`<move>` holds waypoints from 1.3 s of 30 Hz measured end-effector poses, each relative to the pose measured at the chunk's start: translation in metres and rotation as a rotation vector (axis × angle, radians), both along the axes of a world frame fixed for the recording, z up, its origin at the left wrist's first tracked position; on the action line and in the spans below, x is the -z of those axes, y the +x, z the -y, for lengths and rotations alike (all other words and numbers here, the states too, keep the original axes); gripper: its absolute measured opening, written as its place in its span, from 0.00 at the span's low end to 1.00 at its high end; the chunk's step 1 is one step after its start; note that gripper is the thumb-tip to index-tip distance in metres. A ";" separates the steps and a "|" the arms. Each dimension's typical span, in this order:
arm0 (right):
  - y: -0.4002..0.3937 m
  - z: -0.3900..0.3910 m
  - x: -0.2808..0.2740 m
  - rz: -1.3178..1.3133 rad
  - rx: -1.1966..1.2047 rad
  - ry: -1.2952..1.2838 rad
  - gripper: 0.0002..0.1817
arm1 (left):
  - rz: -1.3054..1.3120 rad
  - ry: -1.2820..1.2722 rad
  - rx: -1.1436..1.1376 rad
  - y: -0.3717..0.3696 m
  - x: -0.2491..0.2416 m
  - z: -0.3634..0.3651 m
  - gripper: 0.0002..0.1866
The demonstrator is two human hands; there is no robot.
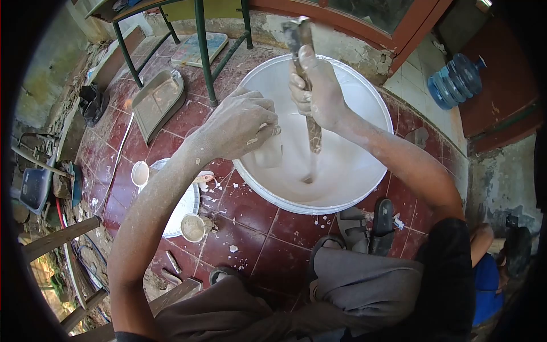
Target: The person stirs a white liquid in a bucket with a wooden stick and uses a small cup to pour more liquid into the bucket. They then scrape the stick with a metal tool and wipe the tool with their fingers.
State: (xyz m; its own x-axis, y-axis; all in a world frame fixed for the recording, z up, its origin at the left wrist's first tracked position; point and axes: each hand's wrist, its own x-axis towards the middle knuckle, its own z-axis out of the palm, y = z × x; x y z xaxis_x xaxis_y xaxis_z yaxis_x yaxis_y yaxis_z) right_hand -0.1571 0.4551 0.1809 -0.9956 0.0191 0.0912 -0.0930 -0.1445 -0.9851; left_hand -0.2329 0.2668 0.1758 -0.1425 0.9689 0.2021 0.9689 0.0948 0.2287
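A large round white tub (pixel 388 114) stands on the floor before me, with smooth whitish material (pixel 342 171) inside. My right hand (pixel 319 85) is wrapped round a long, worn, dark stick-like tool (pixel 314 134), held upright over the tub. Its top end is blurred and looks like metal; its lower end dips into the white material. My left hand (pixel 245 122), dusted with white, is closed at the tub's left rim. Below its fingers shows a pale, cup-like thing (pixel 268 154), partly hidden by the hand.
A dustpan (pixel 159 97) and a green-legged table (pixel 202 51) stand at left. Near my knees are small cups (pixel 194 227), a white lid (pixel 188 199) and a brush (pixel 204 177). A blue water jug (pixel 456 82) lies at right, sandals (pixel 383 225) below. Another person (pixel 487 285) is at lower right.
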 end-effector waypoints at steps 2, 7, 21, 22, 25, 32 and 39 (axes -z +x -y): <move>0.000 0.001 0.005 -0.165 0.121 0.270 0.31 | 0.006 -0.015 0.003 0.001 0.002 0.001 0.09; 0.000 -0.032 -0.009 -0.404 0.285 -0.156 0.33 | 0.045 0.038 0.004 -0.002 0.004 0.002 0.09; 0.027 -0.023 -0.030 -0.471 0.128 -0.290 0.33 | 0.053 0.050 -0.017 -0.002 0.005 0.003 0.10; 0.033 -0.018 -0.022 -0.478 0.130 -0.288 0.33 | 0.050 0.044 -0.015 -0.002 0.004 0.002 0.10; 0.039 -0.011 -0.001 -0.122 -0.003 -0.240 0.32 | 0.047 0.072 -0.013 -0.002 0.007 0.003 0.10; 0.028 -0.042 -0.041 -0.608 0.244 -0.036 0.34 | 0.069 0.033 -0.030 -0.001 0.005 0.002 0.11; 0.046 -0.027 -0.038 -0.252 0.191 -0.083 0.32 | 0.076 0.061 -0.011 -0.001 0.002 0.002 0.12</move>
